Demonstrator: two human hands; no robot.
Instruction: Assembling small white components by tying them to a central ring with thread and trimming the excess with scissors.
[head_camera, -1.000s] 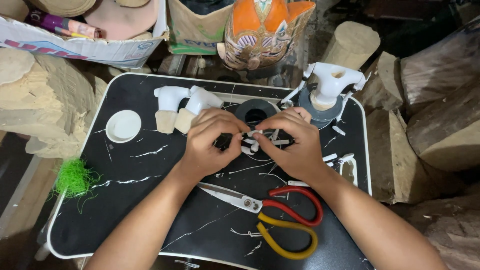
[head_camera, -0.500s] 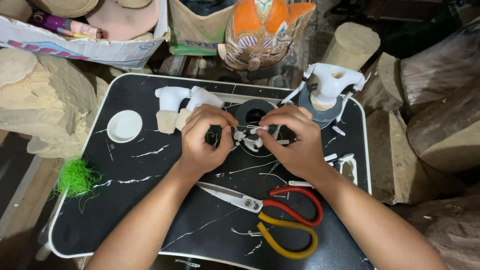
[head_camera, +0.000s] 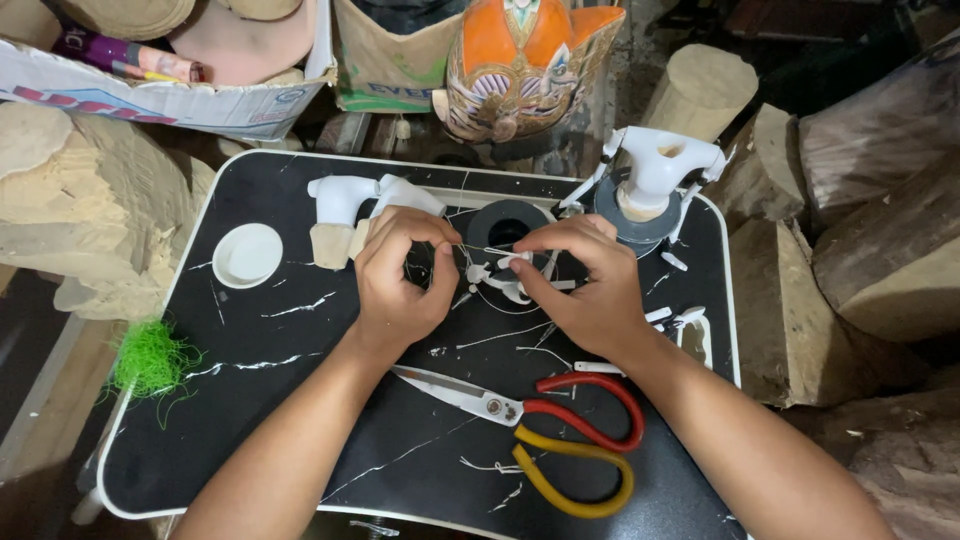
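While both hands' grips (head_camera: 400, 275) (head_camera: 585, 285) pinch it, the thin whitish thread (head_camera: 478, 249) runs taut.

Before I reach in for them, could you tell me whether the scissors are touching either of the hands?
Apart. The head view shows bare black tabletop between the scissors and both the left hand and the right hand.

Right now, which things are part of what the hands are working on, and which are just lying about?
In use: left hand, right hand, thin string, small white piece.
Lying about: scissors, tape roll, white dish, green tuft, mask.
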